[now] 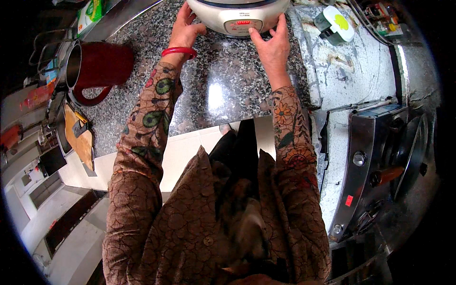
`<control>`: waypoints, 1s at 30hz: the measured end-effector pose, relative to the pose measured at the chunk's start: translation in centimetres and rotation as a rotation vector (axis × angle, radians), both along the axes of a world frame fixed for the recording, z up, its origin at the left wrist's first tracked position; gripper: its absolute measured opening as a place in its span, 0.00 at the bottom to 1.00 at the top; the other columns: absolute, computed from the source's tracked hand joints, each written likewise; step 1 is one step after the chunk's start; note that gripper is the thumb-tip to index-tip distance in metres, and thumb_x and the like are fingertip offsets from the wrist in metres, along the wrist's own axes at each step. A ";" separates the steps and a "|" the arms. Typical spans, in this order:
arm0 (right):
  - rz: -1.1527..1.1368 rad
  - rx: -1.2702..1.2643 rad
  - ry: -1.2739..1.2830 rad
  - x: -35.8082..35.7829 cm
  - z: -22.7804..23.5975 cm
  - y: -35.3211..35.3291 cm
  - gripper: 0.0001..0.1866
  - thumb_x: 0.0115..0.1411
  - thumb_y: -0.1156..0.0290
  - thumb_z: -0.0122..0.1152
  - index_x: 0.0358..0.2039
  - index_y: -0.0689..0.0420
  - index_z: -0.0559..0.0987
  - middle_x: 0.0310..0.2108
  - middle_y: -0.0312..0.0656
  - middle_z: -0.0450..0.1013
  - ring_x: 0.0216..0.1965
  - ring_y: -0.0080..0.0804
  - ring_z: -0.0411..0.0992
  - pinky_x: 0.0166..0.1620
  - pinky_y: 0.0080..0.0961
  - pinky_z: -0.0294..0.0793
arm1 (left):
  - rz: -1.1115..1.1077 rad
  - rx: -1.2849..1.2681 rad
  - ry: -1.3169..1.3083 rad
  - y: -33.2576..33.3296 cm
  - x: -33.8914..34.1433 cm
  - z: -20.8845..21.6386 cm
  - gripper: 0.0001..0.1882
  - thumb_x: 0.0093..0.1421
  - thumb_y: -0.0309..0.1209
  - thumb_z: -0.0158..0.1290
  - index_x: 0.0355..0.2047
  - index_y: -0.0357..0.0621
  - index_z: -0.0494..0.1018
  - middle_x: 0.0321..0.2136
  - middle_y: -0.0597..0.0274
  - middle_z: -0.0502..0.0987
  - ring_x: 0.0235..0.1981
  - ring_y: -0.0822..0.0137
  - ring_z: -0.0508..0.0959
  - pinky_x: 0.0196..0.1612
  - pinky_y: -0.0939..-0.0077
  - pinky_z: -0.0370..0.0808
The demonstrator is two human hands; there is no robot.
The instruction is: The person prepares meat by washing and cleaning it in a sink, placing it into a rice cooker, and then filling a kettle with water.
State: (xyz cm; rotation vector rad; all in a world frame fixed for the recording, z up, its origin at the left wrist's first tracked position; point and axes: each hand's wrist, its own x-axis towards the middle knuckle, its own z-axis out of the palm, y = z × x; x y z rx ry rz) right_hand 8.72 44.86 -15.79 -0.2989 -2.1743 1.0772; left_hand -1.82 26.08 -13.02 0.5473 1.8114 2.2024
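Note:
A white rice cooker (pixel 216 18) with a lit red display on its control panel stands on the speckled stone counter at the top of the head view; its upper part is cut off. At its left side, my left hand (pixel 184 34) holds against the body, thumb apart from the fingers. A red bangle (pixel 179 51) circles that wrist. My right hand (pixel 275 47) grips the right side, fingers along the body and thumb on the panel's lower right edge. Whether the thumb presses a button I cannot tell.
On the left stands a dark red pot-like mug (pixel 107 64) with a handle, near a wooden cutting board (pixel 80 135). To the right are a clear container with a white lid (pixel 341 26), a worn white surface (pixel 354 80), a gas stove (pixel 358 180) and a dark pan (pixel 412 154).

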 end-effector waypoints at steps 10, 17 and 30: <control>-0.017 0.050 -0.073 0.8 2.3 -0.5 0.42 0.42 0.61 0.65 0.53 0.66 0.56 0.44 0.55 0.66 0.39 0.44 0.71 0.39 0.30 0.73 | 0.005 -0.023 -0.057 0.6 0.7 0.8 0.47 0.28 0.15 0.40 0.57 0.41 0.49 0.56 0.59 0.55 0.59 0.62 0.52 0.58 0.72 0.51; -0.065 0.049 -0.026 0.5 1.5 -1.0 0.42 0.42 0.60 0.65 0.53 0.66 0.56 0.43 0.56 0.67 0.37 0.45 0.72 0.38 0.30 0.73 | 0.019 -0.078 -0.091 0.5 0.7 0.7 0.47 0.29 0.14 0.39 0.58 0.44 0.48 0.57 0.61 0.54 0.58 0.61 0.53 0.52 0.74 0.59; 0.057 -0.044 -0.084 1.6 2.4 -0.1 0.40 0.44 0.62 0.64 0.54 0.62 0.56 0.46 0.55 0.65 0.42 0.42 0.69 0.41 0.31 0.72 | -0.035 -0.198 -0.102 0.4 1.1 2.2 0.47 0.34 0.14 0.39 0.59 0.49 0.44 0.58 0.61 0.51 0.58 0.61 0.52 0.36 0.72 0.69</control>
